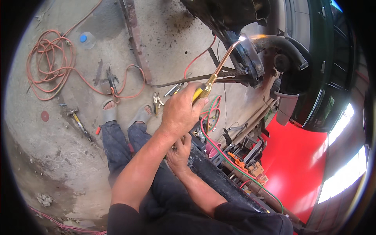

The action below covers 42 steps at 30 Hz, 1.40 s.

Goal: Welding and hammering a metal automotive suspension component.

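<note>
My left hand (182, 107) is closed around the yellow handle of a gas torch (212, 79). Its bent copper tube points up and away to the right. A bright white glow and an orange flame show at the tip, against a black metal vehicle part (244, 55). Below my left wrist, my right hand (180, 154) has curled fingers close to the left forearm; what they hold, if anything, is hidden. Red and green hoses (224, 156) run from near my hands down to the right.
An orange hose (51, 64) lies coiled on the concrete floor, near a blue-capped bottle (87, 40). A hammer (79, 122) and locking pliers (157, 102) lie near my feet. Tools and boxes fill the right side, beside a red panel (293, 160) and a dark vehicle (317, 90).
</note>
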Each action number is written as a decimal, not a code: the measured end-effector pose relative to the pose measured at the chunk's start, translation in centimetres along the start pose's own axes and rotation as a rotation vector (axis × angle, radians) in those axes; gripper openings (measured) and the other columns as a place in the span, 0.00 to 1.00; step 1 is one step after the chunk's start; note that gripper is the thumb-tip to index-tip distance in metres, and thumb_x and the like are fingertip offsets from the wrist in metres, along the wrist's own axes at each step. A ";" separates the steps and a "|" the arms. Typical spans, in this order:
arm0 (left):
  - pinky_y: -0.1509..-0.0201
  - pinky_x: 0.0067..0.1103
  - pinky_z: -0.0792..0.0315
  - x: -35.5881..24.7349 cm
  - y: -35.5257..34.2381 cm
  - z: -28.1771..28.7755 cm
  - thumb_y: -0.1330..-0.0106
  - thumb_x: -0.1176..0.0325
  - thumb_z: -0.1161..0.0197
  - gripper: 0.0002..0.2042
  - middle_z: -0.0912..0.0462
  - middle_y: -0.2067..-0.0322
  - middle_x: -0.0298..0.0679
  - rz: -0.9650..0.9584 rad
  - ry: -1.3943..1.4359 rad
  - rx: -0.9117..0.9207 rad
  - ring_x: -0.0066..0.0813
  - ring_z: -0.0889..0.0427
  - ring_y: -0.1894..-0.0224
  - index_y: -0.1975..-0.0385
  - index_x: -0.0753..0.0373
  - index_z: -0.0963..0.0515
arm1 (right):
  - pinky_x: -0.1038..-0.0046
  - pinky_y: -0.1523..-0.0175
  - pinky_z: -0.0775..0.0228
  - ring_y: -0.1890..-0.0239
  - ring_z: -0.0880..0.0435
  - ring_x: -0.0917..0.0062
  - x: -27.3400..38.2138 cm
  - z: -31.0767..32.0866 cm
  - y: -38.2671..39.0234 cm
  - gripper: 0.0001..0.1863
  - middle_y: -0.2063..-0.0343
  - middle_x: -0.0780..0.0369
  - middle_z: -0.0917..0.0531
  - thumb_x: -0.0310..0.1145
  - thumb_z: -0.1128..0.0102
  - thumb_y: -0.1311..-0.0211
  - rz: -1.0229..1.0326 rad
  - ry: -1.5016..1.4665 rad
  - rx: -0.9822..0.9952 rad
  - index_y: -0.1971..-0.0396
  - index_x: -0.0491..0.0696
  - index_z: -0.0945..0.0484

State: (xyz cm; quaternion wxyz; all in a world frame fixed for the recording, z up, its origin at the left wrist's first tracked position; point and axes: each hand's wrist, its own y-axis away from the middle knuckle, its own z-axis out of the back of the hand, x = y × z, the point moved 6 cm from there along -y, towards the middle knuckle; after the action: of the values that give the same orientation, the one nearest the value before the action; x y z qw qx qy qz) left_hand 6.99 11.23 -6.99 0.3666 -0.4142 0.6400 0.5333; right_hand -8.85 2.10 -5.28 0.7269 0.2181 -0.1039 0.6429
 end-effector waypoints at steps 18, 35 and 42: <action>0.51 0.39 0.23 1.9 -1.7 -0.1 0.34 0.63 0.33 0.20 0.14 0.57 0.56 0.008 0.135 -0.009 0.58 0.15 0.54 0.44 0.63 0.22 | 0.65 0.56 0.20 0.48 0.20 0.57 -4.8 -3.4 -0.8 0.22 0.44 0.49 0.27 0.32 0.27 0.40 -0.321 -0.345 0.000 0.47 0.46 0.20; 0.57 0.35 0.22 1.6 -1.9 -0.2 0.33 0.66 0.33 0.20 0.14 0.68 0.55 -0.063 0.103 -0.068 0.50 0.13 0.63 0.44 0.68 0.22 | 0.63 0.60 0.20 0.60 0.17 0.61 -0.1 -1.1 -2.5 0.16 0.47 0.49 0.27 0.29 0.28 0.40 -0.035 0.095 0.041 0.54 0.45 0.20; 0.59 0.34 0.23 1.5 -1.7 -0.6 0.33 0.66 0.33 0.20 0.15 0.70 0.51 -0.061 0.107 -0.061 0.46 0.13 0.67 0.44 0.67 0.22 | 0.63 0.59 0.20 0.60 0.16 0.61 -0.6 -1.0 -2.2 0.15 0.47 0.50 0.27 0.27 0.29 0.41 -0.071 0.067 0.062 0.54 0.45 0.20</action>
State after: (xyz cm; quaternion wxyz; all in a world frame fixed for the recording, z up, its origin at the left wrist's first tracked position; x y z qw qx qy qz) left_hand 7.96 10.27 -8.89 0.3350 -0.4725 0.6292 0.5183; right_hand -6.92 1.81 -6.87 0.7452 0.2223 -0.0516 0.6266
